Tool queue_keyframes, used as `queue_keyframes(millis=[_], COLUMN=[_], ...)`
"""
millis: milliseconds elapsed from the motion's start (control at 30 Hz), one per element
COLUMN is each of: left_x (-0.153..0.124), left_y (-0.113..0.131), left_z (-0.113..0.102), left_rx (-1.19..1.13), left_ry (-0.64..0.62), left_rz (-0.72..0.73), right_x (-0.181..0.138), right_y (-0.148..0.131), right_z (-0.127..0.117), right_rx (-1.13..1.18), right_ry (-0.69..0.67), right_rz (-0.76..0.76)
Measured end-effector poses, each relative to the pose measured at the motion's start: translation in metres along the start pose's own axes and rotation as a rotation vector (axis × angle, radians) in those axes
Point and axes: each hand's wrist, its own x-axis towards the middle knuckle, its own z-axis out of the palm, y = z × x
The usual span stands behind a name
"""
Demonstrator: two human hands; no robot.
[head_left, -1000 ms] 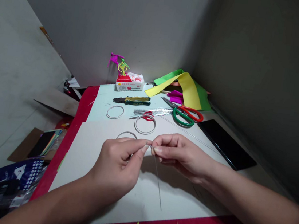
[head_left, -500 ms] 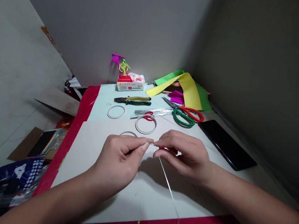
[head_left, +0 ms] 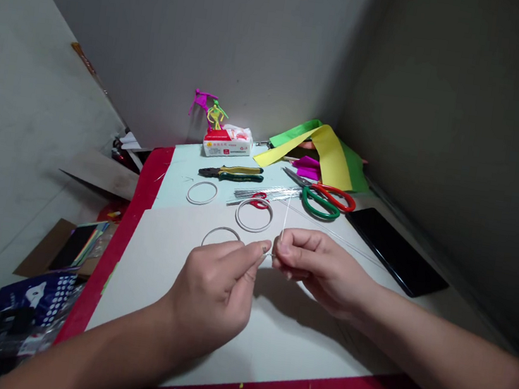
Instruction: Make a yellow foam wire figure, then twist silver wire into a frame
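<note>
My left hand [head_left: 215,291] and my right hand [head_left: 319,269] meet fingertip to fingertip over a pale sheet of card [head_left: 270,330]. Both are pinched on a thin silver wire [head_left: 285,220]; its free end stands up from my right fingers toward the back of the table. The wire between the two pinches is too fine to make out. A wire ring [head_left: 220,235] lies flat just behind my left hand.
Behind my hands lie two white rings [head_left: 201,192] [head_left: 253,215], a bundle of straight wires [head_left: 264,192], pliers [head_left: 230,173], green and red scissors [head_left: 323,200], a black phone [head_left: 398,251], coloured paper strips [head_left: 322,152] and a small box [head_left: 225,142]. Packets and cardboard clutter the floor at left [head_left: 29,304].
The long free end of the wire has swung from hanging down toward me to pointing up and away. My right hand has turned over; both pinches stay together.
</note>
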Motion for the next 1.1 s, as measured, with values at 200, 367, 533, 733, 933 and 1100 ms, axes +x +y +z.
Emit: queue_keyframes(millis=[200,367,533,733,933,1100], left_x=[0.008,0.012,0.013,0.010,0.007,0.009], left_y=[0.004,0.004,0.006,0.002,0.002,0.004], left_z=[-0.005,-0.008,-0.008,-0.004,-0.002,-0.003], left_rx=[-0.309,-0.514,-0.469,-0.342,-0.281,-0.335], left_ry=[-0.098,-0.144,-0.141,-0.125,-0.089,-0.064], left_rz=[-0.478,-0.601,-0.556,-0.526,-0.524,-0.542], right_x=[-0.004,-0.006,-0.004,-0.003,-0.003,-0.004], right_y=[0.000,-0.001,-0.001,-0.002,-0.001,-0.003], right_z=[0.004,-0.001,-0.001,0.002,0.002,0.004], right_rx=[-0.521,-0.967,-0.969,-0.924,-0.887,-0.870], right_ry=[0.295,0.163,0.170,0.196,0.217,0.230], right_rz=[-0.511,-0.904,-0.941,-0.911,-0.879,-0.871])
